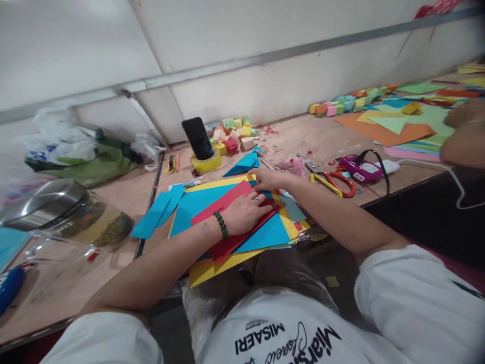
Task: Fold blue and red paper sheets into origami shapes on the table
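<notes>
A red paper sheet (223, 202) lies on a stack of blue (265, 233) and yellow paper (206, 268) at the table's near edge. My left hand (244, 213), with a green bead bracelet (221, 225) on the wrist, presses flat on the red sheet. My right hand (267, 178) pinches the far corner of the red sheet between its fingertips. A folded blue paper piece (242, 164) sits just behind the stack.
Red-and-yellow scissors (333, 183), a purple device (359, 169) with a cable, a phone (197, 137) on a yellow tape roll, small coloured paper boxes (237, 135), loose blue strips (157, 212). A glass jar (64, 215) stands left. Another person's arm (462, 136) rests by coloured sheets (401, 126) at right.
</notes>
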`<state>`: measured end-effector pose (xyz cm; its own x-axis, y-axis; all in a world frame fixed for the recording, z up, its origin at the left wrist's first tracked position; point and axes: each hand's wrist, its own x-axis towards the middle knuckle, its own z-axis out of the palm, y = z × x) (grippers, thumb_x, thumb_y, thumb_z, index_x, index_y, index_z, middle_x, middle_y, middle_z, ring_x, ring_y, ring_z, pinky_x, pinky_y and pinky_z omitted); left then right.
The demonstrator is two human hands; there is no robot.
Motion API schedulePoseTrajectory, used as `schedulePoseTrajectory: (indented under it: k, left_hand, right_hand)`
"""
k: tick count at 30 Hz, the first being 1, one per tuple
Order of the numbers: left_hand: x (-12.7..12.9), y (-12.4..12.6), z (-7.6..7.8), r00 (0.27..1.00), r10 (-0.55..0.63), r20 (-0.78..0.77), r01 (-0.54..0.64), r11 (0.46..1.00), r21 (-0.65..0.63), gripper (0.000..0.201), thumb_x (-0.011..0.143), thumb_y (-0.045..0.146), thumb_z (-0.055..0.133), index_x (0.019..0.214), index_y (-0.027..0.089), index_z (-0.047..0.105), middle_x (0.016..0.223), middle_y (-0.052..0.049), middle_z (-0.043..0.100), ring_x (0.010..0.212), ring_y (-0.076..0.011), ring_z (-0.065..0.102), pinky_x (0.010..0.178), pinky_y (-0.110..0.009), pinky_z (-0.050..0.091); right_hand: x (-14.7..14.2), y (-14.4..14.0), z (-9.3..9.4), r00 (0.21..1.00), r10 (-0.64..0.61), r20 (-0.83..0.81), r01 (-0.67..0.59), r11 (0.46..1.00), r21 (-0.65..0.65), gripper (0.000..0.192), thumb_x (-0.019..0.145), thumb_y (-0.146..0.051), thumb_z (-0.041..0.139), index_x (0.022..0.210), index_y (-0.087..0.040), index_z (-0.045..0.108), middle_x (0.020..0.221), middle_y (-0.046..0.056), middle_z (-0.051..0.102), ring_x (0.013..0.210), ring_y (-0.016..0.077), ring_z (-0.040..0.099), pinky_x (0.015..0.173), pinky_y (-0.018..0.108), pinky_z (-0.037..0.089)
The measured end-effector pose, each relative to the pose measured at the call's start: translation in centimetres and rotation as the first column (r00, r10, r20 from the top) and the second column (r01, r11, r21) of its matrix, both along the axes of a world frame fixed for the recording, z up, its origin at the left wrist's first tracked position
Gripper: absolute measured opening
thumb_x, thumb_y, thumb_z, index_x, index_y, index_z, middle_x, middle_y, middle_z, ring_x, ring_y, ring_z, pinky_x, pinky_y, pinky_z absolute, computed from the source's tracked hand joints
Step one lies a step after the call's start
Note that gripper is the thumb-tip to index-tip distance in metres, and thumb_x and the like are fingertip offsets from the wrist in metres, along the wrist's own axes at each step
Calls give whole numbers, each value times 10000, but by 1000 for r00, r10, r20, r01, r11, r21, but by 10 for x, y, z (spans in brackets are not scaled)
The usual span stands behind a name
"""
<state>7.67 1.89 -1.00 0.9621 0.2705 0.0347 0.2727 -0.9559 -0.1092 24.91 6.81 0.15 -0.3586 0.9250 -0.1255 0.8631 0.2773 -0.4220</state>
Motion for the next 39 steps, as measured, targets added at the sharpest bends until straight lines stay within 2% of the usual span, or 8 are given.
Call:
schedulePoseTrajectory:
  k: [8, 13, 16, 19, 24, 31, 35, 39]
  left_hand:
    - [13, -26, 4, 992, 55, -114, -24, 967, 254, 337, 991, 163, 354, 1244, 128, 574, 1033, -116, 635, 932, -242, 572, 777, -362, 424]
    - [11, -32, 0, 991, -24, -134, 65, 950, 306, 302, 980, 132, 387, 1202, 80, 585, 1012, -121, 660, 901, -224, 589, 769, -356, 430]
    - [6, -32, -2, 995, -36, -93, 61, 957, 285, 332, 975, 130, 390, 1271, 93, 537, 1069, -124, 664, 874, -214, 600, 783, -361, 452]
    - [0, -30, -3, 1000, 29, -9, -27, 981, 192, 408, 973, 111, 364, 1375, 112, 436, 1141, -128, 649, 889, -191, 615, 781, -324, 479]
    - [-8, -25, -6, 990, 120, 68, -119, 993, -16, 357, 973, 142, 367, 1261, 193, 572, 1147, -78, 634, 1025, -190, 597, 835, -295, 498]
    - [-14, -26, -13, 993, 112, 47, -110, 993, -30, 416, 975, 152, 353, 1339, 230, 539, 1121, -83, 616, 1008, -206, 574, 835, -317, 490]
    - [-14, -27, -13, 994, 100, 52, -99, 995, -29, 417, 986, 159, 328, 1347, 219, 528, 1192, -87, 597, 1056, -213, 558, 867, -327, 482]
    - [-11, -30, -10, 997, 76, 7, -76, 997, 10, 407, 990, 164, 340, 1353, 189, 521, 1122, -101, 631, 974, -215, 574, 817, -327, 494]
  right_hand:
    - [-3, -5, 6, 1000, -10, 27, 9, 1000, 8, 464, 780, -252, 732, 1198, -127, 576, 852, 39, 684, 721, 160, 603, 645, 232, 400]
    - [-3, -5, 8, 999, -12, 34, 12, 1000, 5, 475, 777, -259, 743, 1201, -119, 580, 914, 62, 690, 740, 160, 607, 653, 229, 399]
    - [-2, -3, 6, 1000, -15, 27, 15, 1000, 0, 546, 777, -281, 749, 1258, -115, 552, 954, 77, 698, 778, 175, 626, 687, 234, 412]
    - [-1, -2, 5, 1000, -9, 23, 10, 1000, -9, 631, 782, -295, 747, 1332, -104, 505, 969, 89, 706, 810, 190, 645, 719, 242, 429]
    - [1, -5, 4, 999, -13, 31, 13, 1000, -2, 705, 812, -326, 717, 1410, -83, 433, 1056, 126, 701, 896, 208, 658, 758, 250, 455]
    - [-2, -5, 8, 996, 2, 88, -5, 999, 43, 701, 804, -336, 717, 1404, -81, 459, 1118, 152, 697, 1012, 250, 651, 824, 272, 464]
    - [2, -33, 22, 977, 68, 201, -99, 984, 146, 402, 840, -89, 530, 1217, -160, 652, 1205, 135, 680, 1117, 261, 618, 875, 290, 446]
    - [16, -84, 20, 941, 259, 218, -285, 954, 97, 359, 782, -31, 467, 945, -178, 751, 989, 78, 751, 919, 201, 685, 804, 257, 491]
